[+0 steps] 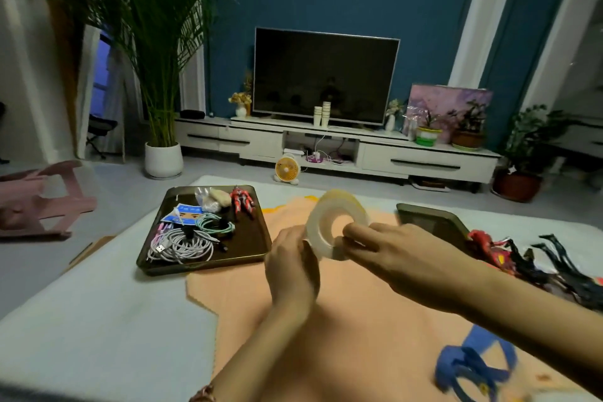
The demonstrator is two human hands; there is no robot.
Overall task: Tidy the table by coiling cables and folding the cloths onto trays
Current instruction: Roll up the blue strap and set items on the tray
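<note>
Blurred blue fabric strap (470,365) lies nearest, on the peach-orange cloth (326,336). Above that cloth, 2 hands hold a translucent ring-shaped tape roll (321,222): the left hand (292,266) grips its near-left rim, the right hand (401,254) pinches its right side. Left of the hands, a coiled white cable (182,246) and a coiled green cable (215,225) sit in the dark rectangular tray (202,266).
</note>
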